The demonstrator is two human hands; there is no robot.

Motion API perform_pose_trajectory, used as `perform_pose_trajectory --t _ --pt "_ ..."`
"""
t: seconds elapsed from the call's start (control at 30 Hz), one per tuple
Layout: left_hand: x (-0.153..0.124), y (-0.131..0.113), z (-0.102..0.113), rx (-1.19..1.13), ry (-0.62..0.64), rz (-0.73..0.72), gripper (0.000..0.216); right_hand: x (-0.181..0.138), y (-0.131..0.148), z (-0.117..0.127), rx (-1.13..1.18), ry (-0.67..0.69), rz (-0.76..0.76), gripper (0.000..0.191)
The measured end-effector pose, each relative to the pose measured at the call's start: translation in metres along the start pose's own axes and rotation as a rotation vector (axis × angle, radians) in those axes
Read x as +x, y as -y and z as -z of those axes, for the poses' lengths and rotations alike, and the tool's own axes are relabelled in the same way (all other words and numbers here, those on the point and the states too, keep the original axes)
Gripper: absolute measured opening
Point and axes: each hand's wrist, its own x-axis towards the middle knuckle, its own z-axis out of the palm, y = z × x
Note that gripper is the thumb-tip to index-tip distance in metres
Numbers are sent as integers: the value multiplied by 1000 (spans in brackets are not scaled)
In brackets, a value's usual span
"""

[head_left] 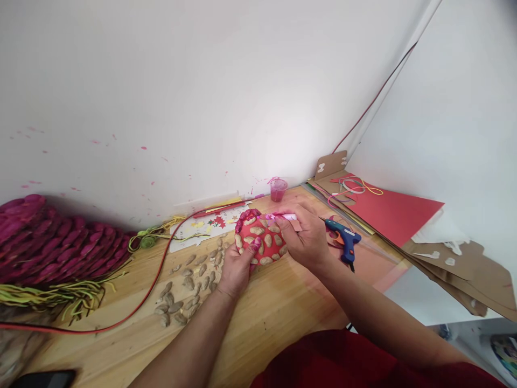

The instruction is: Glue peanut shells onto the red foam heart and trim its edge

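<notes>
My left hand (pixel 237 265) is closed on the near edge of a round red disc (pixel 259 241) studded with tan peanut shells, a few along its top left rim painted pink. My right hand (pixel 306 237) pinches a thin paintbrush (pixel 283 216) with a pink-stained handle, its tip at the disc's upper edge. The disc is held just above the wooden table (pixel 262 318). Loose peanut shells (pixel 189 285) lie on the wood left of my left hand.
A small cup of pink paint (pixel 278 189) stands by the wall. A blue glue gun (pixel 344 238) lies right of my right hand. Red paper (pixel 393 213) and cardboard (pixel 452 269) fill the right corner. Pink-painted shells (pixel 52 240), yellow-green strings and a red cable (pixel 157 269) lie left.
</notes>
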Motion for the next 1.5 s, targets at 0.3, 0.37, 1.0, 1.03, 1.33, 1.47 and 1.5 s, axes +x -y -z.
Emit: perform_pose_trajectory --t 0.3,0.37,1.0,1.03,1.33,1.47,1.5 --pt "0 -1 0 41 -9 -2 44 0 1 1 -3 2 13 10" --pt "0 -1 0 48 -3 1 44 -1 1 0 -12 -3 13 10" --pt "2 2 2 58 -19 19 52 0 -3 -2 60 1 -32 10" --pt "2 1 2 56 -20 17 51 -1 -3 -3 71 10 -33 10" --pt "1 -1 -1 30 -14 22 49 1 -4 -5 64 -1 -34 9" --pt "1 1 1 35 -18 13 48 0 -4 -5 52 12 -34 9" --pt "2 1 1 34 -22 13 48 0 -4 -5 45 1 -36 9"
